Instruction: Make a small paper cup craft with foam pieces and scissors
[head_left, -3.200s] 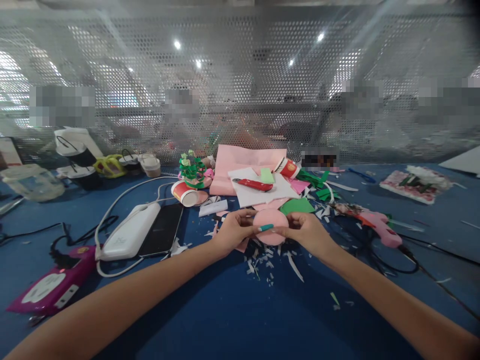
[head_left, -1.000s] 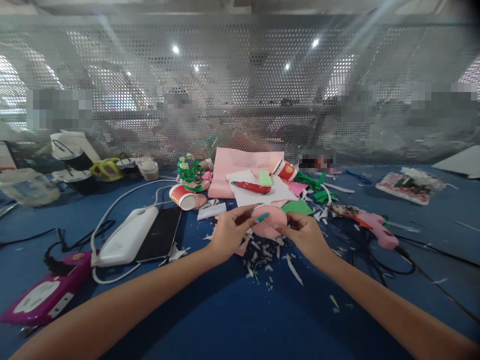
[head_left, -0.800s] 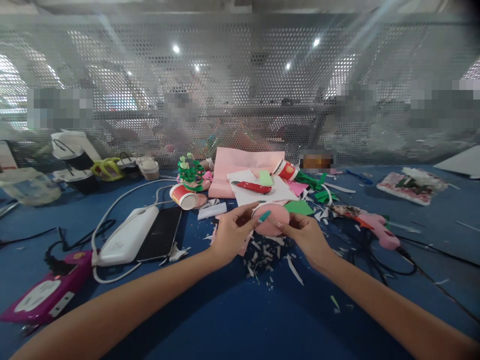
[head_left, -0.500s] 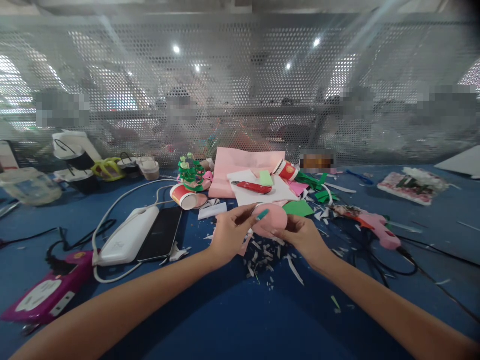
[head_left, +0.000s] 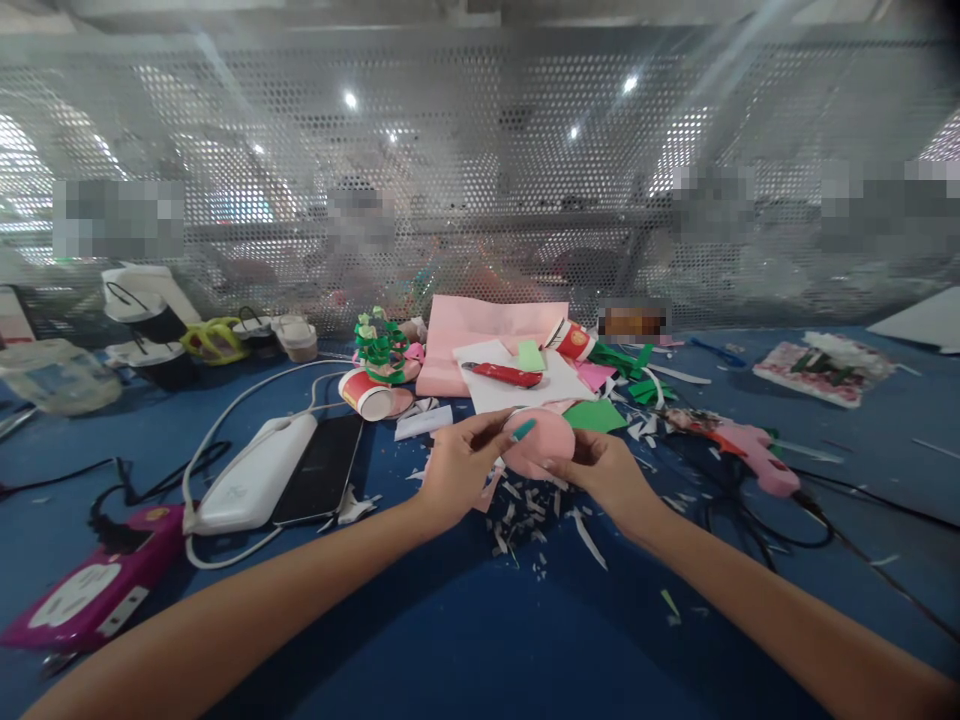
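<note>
Both my hands hold a round pink disc (head_left: 546,438) just above the blue table, over a heap of paper scraps (head_left: 536,512). My left hand (head_left: 459,470) pinches the disc's left edge, its thumb with a teal nail lying across the face. My right hand (head_left: 604,472) grips the lower right edge with curled fingers. Behind the disc lie a white sheet (head_left: 525,378) carrying a red utility knife (head_left: 504,374) and a green paper piece (head_left: 596,417).
A pink glue gun (head_left: 750,452) with black cable lies at right. A white power bank (head_left: 255,473) and black phone (head_left: 320,468) lie at left, a magenta packet (head_left: 82,592) nearer. Red paper cups (head_left: 366,391), green curled paper (head_left: 382,345), pink sheet (head_left: 491,322) and a perforated metal screen (head_left: 480,180) stand behind.
Over the last second the disc has turned a little between my fingers and my right hand has slid lower along its edge. Everything else stays where it was.
</note>
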